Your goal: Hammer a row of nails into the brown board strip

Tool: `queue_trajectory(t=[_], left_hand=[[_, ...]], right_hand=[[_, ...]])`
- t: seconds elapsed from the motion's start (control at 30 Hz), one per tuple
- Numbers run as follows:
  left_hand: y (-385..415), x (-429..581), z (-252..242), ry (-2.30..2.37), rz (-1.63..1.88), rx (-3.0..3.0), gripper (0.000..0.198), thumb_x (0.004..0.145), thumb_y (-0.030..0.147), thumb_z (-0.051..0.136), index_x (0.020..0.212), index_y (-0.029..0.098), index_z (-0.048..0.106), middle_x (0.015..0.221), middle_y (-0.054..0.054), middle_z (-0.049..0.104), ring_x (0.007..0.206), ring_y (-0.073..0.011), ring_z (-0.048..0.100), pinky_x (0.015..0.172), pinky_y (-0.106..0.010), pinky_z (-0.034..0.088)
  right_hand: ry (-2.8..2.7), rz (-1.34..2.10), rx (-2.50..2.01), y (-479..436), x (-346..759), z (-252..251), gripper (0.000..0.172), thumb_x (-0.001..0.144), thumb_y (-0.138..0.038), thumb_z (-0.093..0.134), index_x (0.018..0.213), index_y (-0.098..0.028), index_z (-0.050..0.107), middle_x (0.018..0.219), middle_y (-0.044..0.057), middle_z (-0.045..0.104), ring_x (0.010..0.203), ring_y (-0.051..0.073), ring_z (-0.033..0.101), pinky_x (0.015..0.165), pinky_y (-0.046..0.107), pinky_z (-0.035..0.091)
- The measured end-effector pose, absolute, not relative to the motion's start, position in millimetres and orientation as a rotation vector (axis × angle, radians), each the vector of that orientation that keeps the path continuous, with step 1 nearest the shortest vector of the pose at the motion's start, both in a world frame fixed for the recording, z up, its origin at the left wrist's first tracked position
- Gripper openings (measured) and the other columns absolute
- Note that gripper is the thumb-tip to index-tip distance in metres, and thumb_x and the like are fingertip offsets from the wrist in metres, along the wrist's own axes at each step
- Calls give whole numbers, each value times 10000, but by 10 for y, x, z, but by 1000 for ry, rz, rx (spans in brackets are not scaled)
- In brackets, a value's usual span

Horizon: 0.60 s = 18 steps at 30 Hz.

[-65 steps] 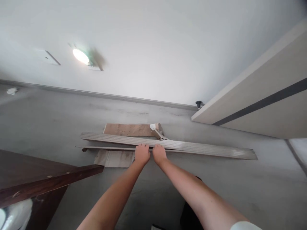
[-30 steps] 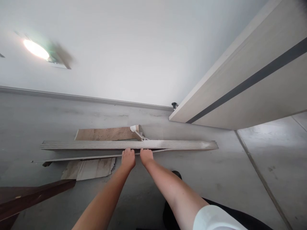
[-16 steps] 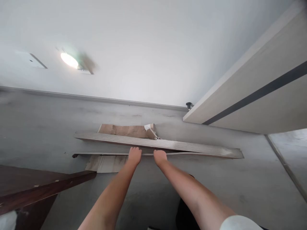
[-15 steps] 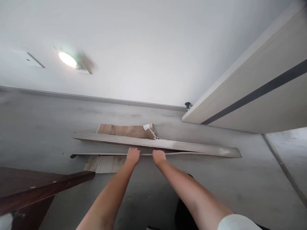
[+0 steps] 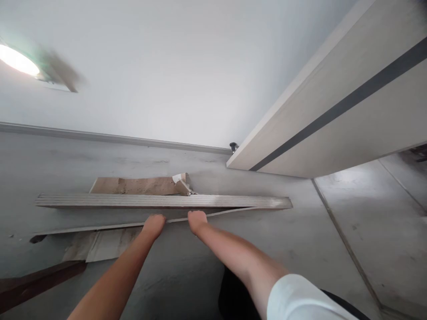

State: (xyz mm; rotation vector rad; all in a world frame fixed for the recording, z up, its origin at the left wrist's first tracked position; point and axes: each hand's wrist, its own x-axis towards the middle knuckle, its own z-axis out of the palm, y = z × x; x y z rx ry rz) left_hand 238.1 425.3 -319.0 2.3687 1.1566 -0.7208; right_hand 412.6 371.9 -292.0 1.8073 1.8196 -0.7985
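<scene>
A long, thin board point(image 5: 178, 219) stands on edge near the floor, and both my hands are closed over its top edge. My left hand point(image 5: 155, 224) grips it left of the middle. A short way to the right, my right hand point(image 5: 197, 220) holds the same edge with bent fingers. Just beyond lies a stack of several long, pale boards point(image 5: 163, 201), packed side by side. The thin board meets this stack near its right end and angles away from it toward the left. My fingertips are hidden behind the board.
Torn brown cardboard point(image 5: 143, 185) lies behind the stack, and a pale flat piece point(image 5: 106, 245) sits at the front left. A dark wooden beam point(image 5: 43, 280) juts in at lower left. On the right stands a door point(image 5: 300, 120) with a doorstop point(image 5: 233, 146) by the white wall.
The thin board's left end has swung further from the stack, toward me, with both hands still gripping it. My view has shifted to the right.
</scene>
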Motion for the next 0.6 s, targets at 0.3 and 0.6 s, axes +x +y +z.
queue_trajectory(t=[0.3,0.6], left_hand=[[4382,2595,-3078,1119,-706,2448,343,782,41,341,885,105,662,953,-154,642,936,-251,580,810,-362,410],[3871,3954,-3025,976,-421,2472,301,801,71,344,941,95,610,950,-151,620,941,-242,548,806,-357,390]], right_hand=[[1805,-621,1768,3457,5463,-2676,263,838,-296,523,1056,-154,555,1059,63,594,950,190,564,815,408,464],[1758,-508,1884,3290,5582,-2898,274,830,-286,534,1062,-141,544,1076,68,573,974,201,547,808,409,468]])
